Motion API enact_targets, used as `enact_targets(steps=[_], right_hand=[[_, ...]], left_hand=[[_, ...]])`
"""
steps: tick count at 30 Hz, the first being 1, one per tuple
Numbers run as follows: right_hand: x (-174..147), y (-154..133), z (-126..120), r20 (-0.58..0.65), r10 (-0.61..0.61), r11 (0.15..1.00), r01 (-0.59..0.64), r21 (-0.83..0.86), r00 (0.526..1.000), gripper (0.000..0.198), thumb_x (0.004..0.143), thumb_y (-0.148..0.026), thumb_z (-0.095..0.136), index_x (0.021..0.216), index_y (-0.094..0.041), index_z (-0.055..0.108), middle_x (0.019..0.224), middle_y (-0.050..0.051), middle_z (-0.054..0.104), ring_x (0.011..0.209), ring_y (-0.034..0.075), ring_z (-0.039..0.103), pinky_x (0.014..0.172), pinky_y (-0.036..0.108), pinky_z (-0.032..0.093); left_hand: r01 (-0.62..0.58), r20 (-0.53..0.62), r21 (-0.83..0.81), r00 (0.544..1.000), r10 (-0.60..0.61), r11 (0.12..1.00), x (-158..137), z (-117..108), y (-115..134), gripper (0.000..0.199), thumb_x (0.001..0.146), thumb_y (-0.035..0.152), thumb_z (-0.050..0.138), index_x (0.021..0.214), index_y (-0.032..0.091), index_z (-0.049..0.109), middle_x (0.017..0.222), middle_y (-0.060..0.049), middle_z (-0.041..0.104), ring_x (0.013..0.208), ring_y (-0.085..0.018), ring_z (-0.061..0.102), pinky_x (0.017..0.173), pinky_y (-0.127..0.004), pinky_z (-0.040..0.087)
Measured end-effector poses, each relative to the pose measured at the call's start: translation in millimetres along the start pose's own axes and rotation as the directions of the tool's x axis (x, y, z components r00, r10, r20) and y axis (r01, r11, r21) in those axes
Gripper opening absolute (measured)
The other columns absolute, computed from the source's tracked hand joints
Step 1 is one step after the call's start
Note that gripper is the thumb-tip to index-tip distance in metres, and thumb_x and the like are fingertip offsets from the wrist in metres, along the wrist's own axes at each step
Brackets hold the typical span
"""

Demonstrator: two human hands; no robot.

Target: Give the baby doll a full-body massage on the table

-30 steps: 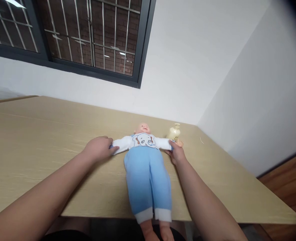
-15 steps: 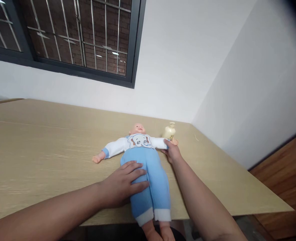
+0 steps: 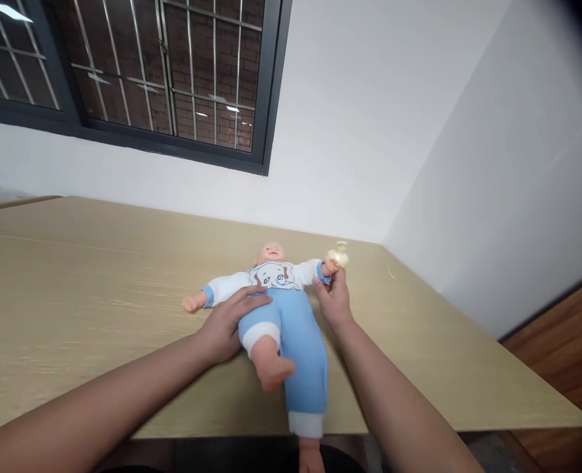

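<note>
A baby doll (image 3: 276, 289) lies on its back on a light wooden table (image 3: 84, 276), in a white top with an elephant print and blue trousers. My left hand (image 3: 229, 322) lies under the doll's left-side thigh and waist, and that leg (image 3: 268, 358) is bent up with its bare foot raised. My right hand (image 3: 334, 295) grips the doll's right-side wrist, lifted a little off the table. The doll's other arm (image 3: 205, 299) rests flat. Its far leg hangs over the near edge.
A small cream pump bottle (image 3: 339, 253) stands just behind the doll's raised hand, mostly hidden. White walls meet at the table's far right corner. A barred window (image 3: 138, 72) is above left. Wooden floor (image 3: 561, 355) lies to the right.
My left hand went from the doll's arm to its thigh, then bent that leg up. My right hand lifted the doll's other wrist toward the bottle.
</note>
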State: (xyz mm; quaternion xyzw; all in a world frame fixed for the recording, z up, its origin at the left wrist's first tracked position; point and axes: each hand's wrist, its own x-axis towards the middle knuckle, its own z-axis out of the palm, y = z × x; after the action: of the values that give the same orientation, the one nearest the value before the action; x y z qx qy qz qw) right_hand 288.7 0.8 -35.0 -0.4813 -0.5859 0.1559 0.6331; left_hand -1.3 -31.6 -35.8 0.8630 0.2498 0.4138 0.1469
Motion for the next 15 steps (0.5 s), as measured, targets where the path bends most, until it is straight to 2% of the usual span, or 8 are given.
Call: enact_targets(steps=[2, 4, 6, 8, 11, 13, 15], right_hand=[[-8, -13, 6, 0.144, -0.119, 0.989, 0.13, -0.072, 0.982, 0.072, 0.085, -0.041, 0.066, 0.149, -0.023, 0.037, 0.149, 0.011, 0.049, 0.135, 0.027, 0.049, 0.113, 0.046, 0.041], [-14, -22, 10, 0.292, -0.169, 0.961, 0.222, -0.162, 0.942, 0.075, 0.087, -0.041, 0.065, 0.153, -0.026, 0.033, 0.159, 0.009, 0.036, 0.147, 0.029, 0.033, 0.12, 0.051, 0.029], [-17, -27, 12, 0.423, -0.148, 0.926, 0.275, -0.257, 0.894, 0.072, 0.087, -0.044, 0.065, 0.152, -0.03, 0.037, 0.163, 0.007, 0.026, 0.151, 0.032, 0.022, 0.121, 0.057, 0.022], [-17, -29, 11, 0.508, -0.105, 0.9, 0.299, -0.317, 0.855, 0.068, 0.086, -0.047, 0.066, 0.149, -0.034, 0.042, 0.165, 0.005, 0.021, 0.152, 0.034, 0.016, 0.12, 0.061, 0.02], [-16, -27, 12, 0.518, -0.086, 0.901, 0.288, -0.323, 0.851, 0.067, 0.086, -0.047, 0.066, 0.148, -0.035, 0.044, 0.164, 0.006, 0.022, 0.152, 0.034, 0.018, 0.119, 0.062, 0.022], [-15, -22, 13, 0.456, -0.099, 0.926, 0.25, -0.283, 0.884, 0.066, 0.085, -0.044, 0.068, 0.146, -0.033, 0.046, 0.162, 0.007, 0.029, 0.15, 0.032, 0.025, 0.12, 0.058, 0.025], [-11, -13, 14, 0.325, -0.096, 0.964, 0.169, -0.205, 0.941, 0.064, 0.084, -0.043, 0.068, 0.144, -0.029, 0.048, 0.154, 0.009, 0.042, 0.144, 0.03, 0.038, 0.118, 0.053, 0.032]], left_hand=[[0.084, -0.025, -0.056, 0.996, -0.085, 0.995, 4, 5, -5, 0.049, 0.086, 0.029, 0.066, 0.133, 0.031, 0.057, 0.136, -0.009, 0.058, 0.125, -0.03, 0.056, 0.106, -0.049, 0.046], [0.144, -0.039, -0.116, 0.988, -0.15, 0.983, 8, 10, -8, 0.042, 0.086, 0.029, 0.065, 0.128, 0.03, 0.061, 0.127, -0.008, 0.063, 0.118, -0.028, 0.06, 0.104, -0.049, 0.048], [0.151, -0.039, -0.16, 0.987, -0.159, 0.976, 12, 13, -10, 0.034, 0.087, 0.03, 0.064, 0.121, 0.028, 0.066, 0.12, -0.007, 0.066, 0.112, -0.027, 0.063, 0.101, -0.046, 0.05], [0.119, -0.043, -0.181, 0.991, -0.129, 0.976, 14, 14, -10, 0.029, 0.087, 0.029, 0.063, 0.115, 0.027, 0.069, 0.115, -0.007, 0.068, 0.108, -0.025, 0.065, 0.099, -0.044, 0.051], [0.067, -0.037, -0.159, 0.997, -0.074, 0.985, 14, 12, -8, 0.03, 0.087, 0.028, 0.063, 0.116, 0.027, 0.068, 0.114, -0.007, 0.068, 0.106, -0.025, 0.065, 0.097, -0.043, 0.051], [0.041, -0.017, -0.122, 0.999, -0.044, 0.992, 12, 9, -6, 0.038, 0.085, 0.029, 0.065, 0.123, 0.027, 0.064, 0.119, -0.008, 0.067, 0.109, -0.026, 0.064, 0.098, -0.044, 0.051], [0.027, 0.005, -0.084, 1.0, -0.027, 0.996, 8, 4, -4, 0.05, 0.082, 0.03, 0.068, 0.131, 0.027, 0.058, 0.125, -0.009, 0.065, 0.113, -0.027, 0.063, 0.1, -0.044, 0.049]])
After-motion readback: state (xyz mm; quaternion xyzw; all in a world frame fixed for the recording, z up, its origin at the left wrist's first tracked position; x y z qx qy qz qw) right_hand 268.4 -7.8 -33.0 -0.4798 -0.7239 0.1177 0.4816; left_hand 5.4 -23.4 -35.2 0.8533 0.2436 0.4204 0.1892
